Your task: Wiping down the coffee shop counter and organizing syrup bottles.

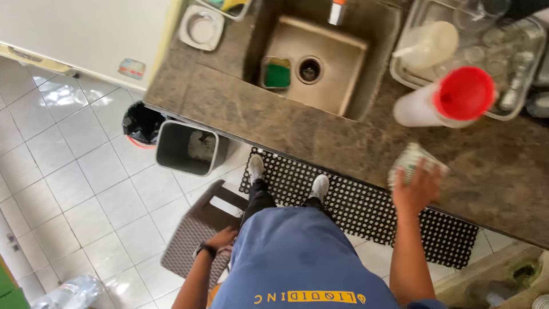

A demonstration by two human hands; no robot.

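My right hand (416,186) reaches out over the speckled stone counter (240,109) and closes around a small patterned cup (413,160) near the counter's front edge. My left hand (221,237), with a dark watch on the wrist, hangs low by my hip over a brown woven stool (191,237). Its fingers are curled, and I cannot tell whether they hold anything. My feet stand on a black perforated mat (366,209) in front of the sink (320,63).
A green sponge (277,74) lies in the sink. A white bottle with a red funnel (452,97) and a clear dish rack (492,46) stand right of it. A grey bin (186,147) and a black-bagged bin (142,123) stand on the tiled floor.
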